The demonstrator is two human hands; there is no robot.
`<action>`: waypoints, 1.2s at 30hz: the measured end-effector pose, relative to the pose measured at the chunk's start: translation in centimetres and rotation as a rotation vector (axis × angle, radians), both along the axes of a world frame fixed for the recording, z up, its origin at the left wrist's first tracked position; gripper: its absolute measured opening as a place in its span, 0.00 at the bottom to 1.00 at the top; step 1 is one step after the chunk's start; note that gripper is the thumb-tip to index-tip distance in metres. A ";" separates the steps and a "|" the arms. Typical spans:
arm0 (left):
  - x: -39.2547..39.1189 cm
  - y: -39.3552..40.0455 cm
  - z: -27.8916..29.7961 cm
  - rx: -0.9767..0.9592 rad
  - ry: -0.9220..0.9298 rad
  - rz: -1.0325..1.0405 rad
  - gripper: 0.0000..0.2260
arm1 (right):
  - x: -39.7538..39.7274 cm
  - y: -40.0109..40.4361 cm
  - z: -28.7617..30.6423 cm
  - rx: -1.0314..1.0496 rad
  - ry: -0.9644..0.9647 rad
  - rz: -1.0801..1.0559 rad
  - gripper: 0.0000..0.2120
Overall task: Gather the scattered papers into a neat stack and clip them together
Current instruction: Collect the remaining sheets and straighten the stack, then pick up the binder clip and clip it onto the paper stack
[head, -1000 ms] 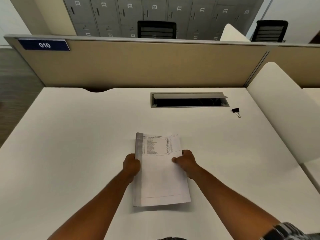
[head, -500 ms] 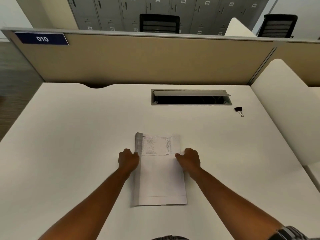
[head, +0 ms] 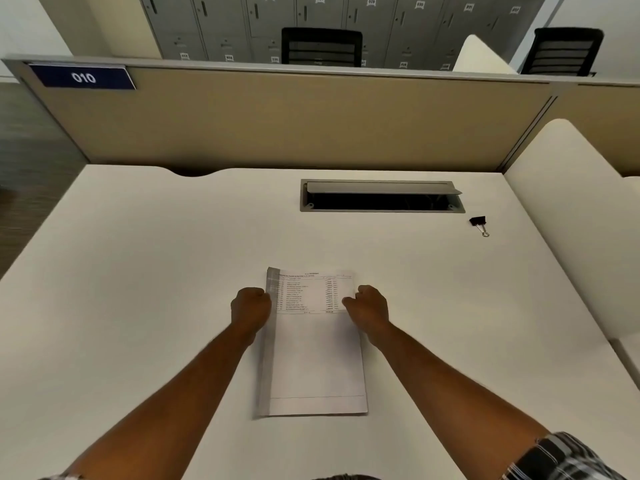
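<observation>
While most of the frame is filled by a big white desk (head: 138,306), a tan wall panel (head: 277,123) is seen behind it across the upper part, with a blue sign (head: 83,77) marked 010 at the upper left. Grey lockers (head: 381,26) and two black chairs (head: 321,46) are seen at the very top. A long dark slot (head: 381,199) is cut into the desk, right of the middle. Low in the middle, the stack of papers (head: 315,358) is laid flat on the desk. It is touched at its left edge by the left hand (head: 250,308), curled into a fist, and at its right edge by the right hand (head: 369,306), also curled. Whether the sheets are pinched cannot be told. A small black clip (head: 479,223) is left on the desk at the middle right, well apart from the papers.
</observation>
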State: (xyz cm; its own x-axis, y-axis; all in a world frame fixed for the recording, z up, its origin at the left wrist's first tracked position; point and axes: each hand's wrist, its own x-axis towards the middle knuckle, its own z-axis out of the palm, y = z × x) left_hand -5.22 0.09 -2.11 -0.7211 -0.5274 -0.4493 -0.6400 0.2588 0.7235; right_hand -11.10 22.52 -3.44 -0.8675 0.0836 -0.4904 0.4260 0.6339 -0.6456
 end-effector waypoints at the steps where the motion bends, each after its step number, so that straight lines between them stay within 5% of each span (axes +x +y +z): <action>1: 0.0 0.0 0.1 -0.002 -0.006 0.002 0.15 | -0.1 0.1 -0.2 -0.008 -0.005 0.006 0.09; 3: -0.1 -0.1 0.1 0.000 -0.013 0.004 0.12 | -0.1 0.0 -0.3 -0.015 0.002 0.009 0.20; 7: -0.3 0.0 0.0 -0.011 -0.017 0.028 0.15 | -0.1 0.1 -0.1 -0.003 0.025 0.023 0.22; 12: -0.2 0.6 -0.1 -0.046 -0.013 0.027 0.13 | -0.7 1.4 -0.6 -0.038 0.004 0.047 0.07; 14: -0.2 0.8 0.0 -0.101 -0.035 -0.025 0.04 | -1.0 1.9 -0.6 -0.048 0.007 0.055 0.21; 16: -0.4 1.3 -0.3 -0.199 -0.033 -0.061 0.19 | -1.2 2.9 -0.4 -0.056 0.014 0.076 0.24; 18: -0.6 2.1 -0.3 -0.289 -0.003 -0.090 0.24 | -1.5 3.9 -0.4 -0.060 0.016 0.093 0.26; 36: -12.8 17.9 -2.9 -0.529 0.137 -0.757 0.31 | -13.0 19.4 -0.3 0.202 0.218 0.125 0.18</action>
State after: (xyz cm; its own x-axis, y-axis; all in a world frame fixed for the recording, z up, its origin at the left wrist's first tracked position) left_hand -18.05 18.01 -5.00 -0.9854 -0.0070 -0.1703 -0.0839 0.8895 0.4491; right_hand -24.12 41.92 -3.72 -0.9599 0.0464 -0.2765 0.2023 0.7974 -0.5685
